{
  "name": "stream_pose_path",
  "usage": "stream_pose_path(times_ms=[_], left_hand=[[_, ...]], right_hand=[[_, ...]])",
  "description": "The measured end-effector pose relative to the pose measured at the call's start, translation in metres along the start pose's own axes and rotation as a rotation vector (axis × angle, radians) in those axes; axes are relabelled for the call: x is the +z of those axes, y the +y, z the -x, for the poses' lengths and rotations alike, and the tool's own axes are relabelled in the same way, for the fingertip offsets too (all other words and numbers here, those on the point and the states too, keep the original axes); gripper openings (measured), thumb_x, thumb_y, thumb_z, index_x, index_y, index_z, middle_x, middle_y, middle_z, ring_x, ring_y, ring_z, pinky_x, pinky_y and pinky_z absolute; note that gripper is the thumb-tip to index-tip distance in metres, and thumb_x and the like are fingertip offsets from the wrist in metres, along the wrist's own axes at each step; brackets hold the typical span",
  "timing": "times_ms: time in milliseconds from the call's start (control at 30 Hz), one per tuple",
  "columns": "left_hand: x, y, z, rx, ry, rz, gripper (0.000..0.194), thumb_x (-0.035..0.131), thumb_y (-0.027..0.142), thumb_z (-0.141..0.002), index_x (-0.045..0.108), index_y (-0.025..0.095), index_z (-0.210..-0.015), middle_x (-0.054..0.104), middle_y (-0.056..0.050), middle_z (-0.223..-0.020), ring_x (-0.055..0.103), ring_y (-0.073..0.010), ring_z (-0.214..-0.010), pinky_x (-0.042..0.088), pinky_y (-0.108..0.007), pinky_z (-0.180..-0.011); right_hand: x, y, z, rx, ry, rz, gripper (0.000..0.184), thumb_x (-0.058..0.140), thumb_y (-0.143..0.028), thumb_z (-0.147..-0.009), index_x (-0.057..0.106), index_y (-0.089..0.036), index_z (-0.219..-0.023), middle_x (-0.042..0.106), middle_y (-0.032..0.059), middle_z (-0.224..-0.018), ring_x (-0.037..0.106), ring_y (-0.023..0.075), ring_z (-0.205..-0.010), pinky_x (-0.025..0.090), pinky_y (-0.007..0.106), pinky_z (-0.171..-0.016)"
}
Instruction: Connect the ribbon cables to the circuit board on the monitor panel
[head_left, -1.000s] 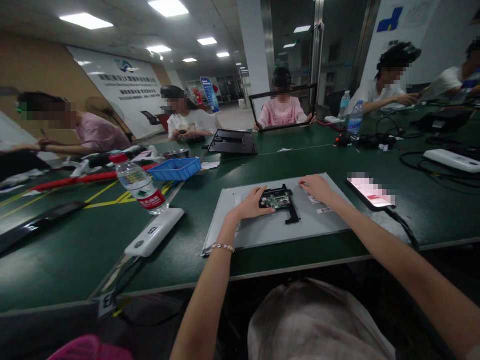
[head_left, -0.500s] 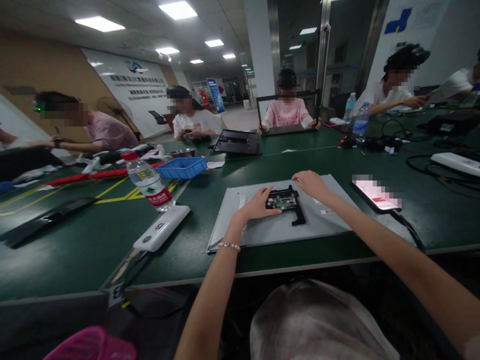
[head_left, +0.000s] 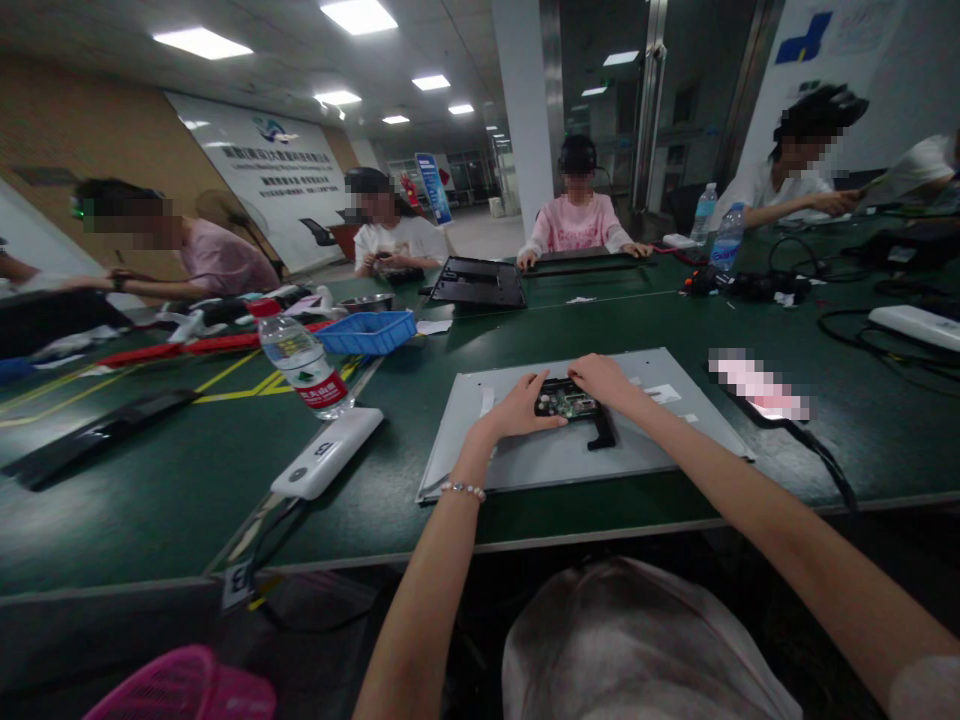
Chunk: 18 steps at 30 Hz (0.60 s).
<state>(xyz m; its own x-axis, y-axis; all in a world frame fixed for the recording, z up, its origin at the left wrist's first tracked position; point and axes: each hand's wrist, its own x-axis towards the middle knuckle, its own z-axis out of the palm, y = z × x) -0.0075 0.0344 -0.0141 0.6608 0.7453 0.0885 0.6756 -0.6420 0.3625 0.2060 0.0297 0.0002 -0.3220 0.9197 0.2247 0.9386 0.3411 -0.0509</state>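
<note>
A black plastic frame (head_left: pixel 602 432) with a green circuit board (head_left: pixel 576 402) in it lies on a grey flat panel (head_left: pixel 540 466). My left hand (head_left: pixel 519 408) grips the frame's left side, thumb along the near edge and fingers at the far edge. Curled over the far right part of the frame is my right hand (head_left: pixel 598 378); its fingertips press there and are partly hidden. White stickers (head_left: pixel 663 394) show on the panel to the right of the frame.
Left of the panel stand a water bottle (head_left: pixel 306 368), a white power bank (head_left: pixel 328 455) and a blue tray (head_left: pixel 367 333). A phone (head_left: pixel 757 385) with a cable lies at the right. Co-workers sit across the green table (head_left: pixel 480 340). A pink basket (head_left: pixel 184 685) is below the edge.
My right hand has moved left and slightly nearer, from beside the frame's far right corner onto the frame. My left hand keeps its hold. The co-worker opposite has lowered a dark frame to the table.
</note>
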Motion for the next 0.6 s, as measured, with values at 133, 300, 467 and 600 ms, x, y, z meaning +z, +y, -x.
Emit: stream_pose_path(times_ms=[133, 300, 467, 600], left_hand=[[0.0, 0.0, 0.0, 0.008, -0.002, 0.001, 0.107, 0.055, 0.074, -0.069, 0.013, 0.016, -0.148, 0.023, -0.018, -0.15, 0.028, -0.034, -0.136, 0.027, -0.043, -0.11], [-0.001, 0.001, 0.001, -0.008, 0.0, 0.002, 0.106, 0.055, 0.074, -0.068, 0.013, 0.018, -0.148, 0.023, -0.017, -0.15, 0.028, -0.0341, -0.136, 0.028, -0.043, -0.11], [-0.002, 0.002, 0.002, -0.003, -0.005, 0.003, 0.107, 0.055, 0.074, -0.069, 0.013, 0.016, -0.148, 0.022, -0.018, -0.15, 0.027, -0.0337, -0.137, 0.027, -0.042, -0.111], [-0.003, 0.004, 0.002, -0.003, -0.01, 0.015, 0.107, 0.056, 0.073, -0.068, 0.014, 0.016, -0.148, 0.021, -0.018, -0.151, 0.025, -0.034, -0.138, 0.026, -0.043, -0.112]], right_hand=[[0.0, 0.002, 0.001, -0.004, 0.003, -0.017, 0.027, 0.047, -0.02, -0.088, 0.073, -0.018, -0.095, 0.072, 0.0114, -0.095, 0.065, 0.0217, -0.091, 0.045, 0.026, -0.075], [-0.002, 0.002, 0.003, 0.01, -0.013, -0.096, 0.029, 0.046, -0.023, -0.09, 0.072, -0.018, -0.101, 0.072, 0.0107, -0.099, 0.063, 0.0211, -0.096, 0.044, 0.025, -0.079], [-0.009, 0.007, 0.003, 0.017, -0.005, -0.196, 0.029, 0.046, -0.022, -0.09, 0.072, -0.019, -0.103, 0.072, 0.0086, -0.104, 0.063, 0.0199, -0.1, 0.042, 0.023, -0.086], [-0.016, 0.026, 0.008, 0.018, 0.051, -0.266, 0.03, 0.046, -0.023, -0.089, 0.073, -0.017, -0.101, 0.071, 0.0062, -0.108, 0.063, 0.0196, -0.102, 0.042, 0.023, -0.089]])
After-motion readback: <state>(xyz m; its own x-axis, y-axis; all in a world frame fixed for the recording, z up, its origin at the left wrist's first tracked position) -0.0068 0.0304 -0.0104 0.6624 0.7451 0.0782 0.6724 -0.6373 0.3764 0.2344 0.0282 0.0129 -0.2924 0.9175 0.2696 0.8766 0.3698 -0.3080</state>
